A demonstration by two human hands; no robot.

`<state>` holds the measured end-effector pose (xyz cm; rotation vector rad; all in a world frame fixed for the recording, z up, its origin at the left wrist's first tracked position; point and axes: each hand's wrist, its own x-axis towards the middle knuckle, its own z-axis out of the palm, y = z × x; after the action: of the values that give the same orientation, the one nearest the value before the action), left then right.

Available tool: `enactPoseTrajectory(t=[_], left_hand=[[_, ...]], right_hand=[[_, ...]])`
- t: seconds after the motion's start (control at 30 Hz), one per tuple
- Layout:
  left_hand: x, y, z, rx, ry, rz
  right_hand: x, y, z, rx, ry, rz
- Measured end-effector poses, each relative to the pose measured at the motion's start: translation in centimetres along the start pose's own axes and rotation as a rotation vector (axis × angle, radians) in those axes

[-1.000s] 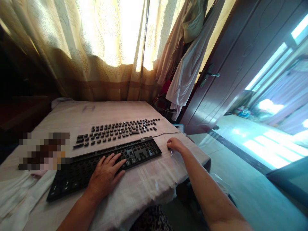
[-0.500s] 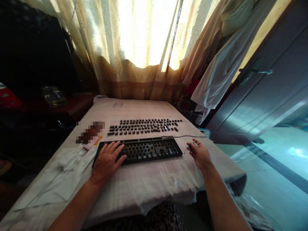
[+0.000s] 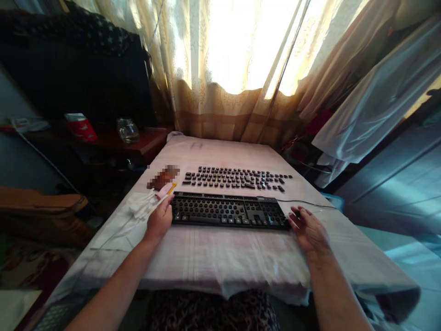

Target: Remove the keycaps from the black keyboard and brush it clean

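Note:
A black keyboard [image 3: 229,211] with its keycaps taken off lies across the cloth-covered table [image 3: 220,257]. Behind it, the loose black keycaps [image 3: 237,178] are laid out in rows. My left hand [image 3: 159,219] rests at the keyboard's left end, fingers curled against its edge. My right hand [image 3: 308,228] is at the keyboard's right end, fingers apart and touching its corner. The keyboard's thin cable [image 3: 303,202] runs off to the right.
White cloths [image 3: 139,209] and a small pink and yellow object [image 3: 167,188] lie left of the keyboard. A dark side shelf holds a glass jar [image 3: 127,130] and a red packet [image 3: 81,126]. Curtains [image 3: 237,69] hang behind; the table's front edge is close to me.
My left hand slid from the middle of the keyboard to its left end. My right hand came in from the cable to the keyboard's right end. The view swung left.

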<state>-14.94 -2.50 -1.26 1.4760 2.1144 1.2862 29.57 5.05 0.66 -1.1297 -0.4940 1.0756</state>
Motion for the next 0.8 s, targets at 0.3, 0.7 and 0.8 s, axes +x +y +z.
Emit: enactPoseTrajectory(t=[0.3, 0.7, 0.8], left_hand=[[-0.2, 2.4, 3.5, -0.316, -0.194, -0.084], [1.9, 2.6, 1.8, -0.307, -0.408, -0.022], [2.6, 2.3, 1.8, -0.241, -0.424, 0.027]], right_hand=[[1.3, -2.1, -1.8, 0.001, 0.232, -0.177], [-9.6, 3.5, 5.2, -0.408, -0.33, -0.367], [-12.0, 6.2, 6.5, -0.519, -0.53, -0.406]])
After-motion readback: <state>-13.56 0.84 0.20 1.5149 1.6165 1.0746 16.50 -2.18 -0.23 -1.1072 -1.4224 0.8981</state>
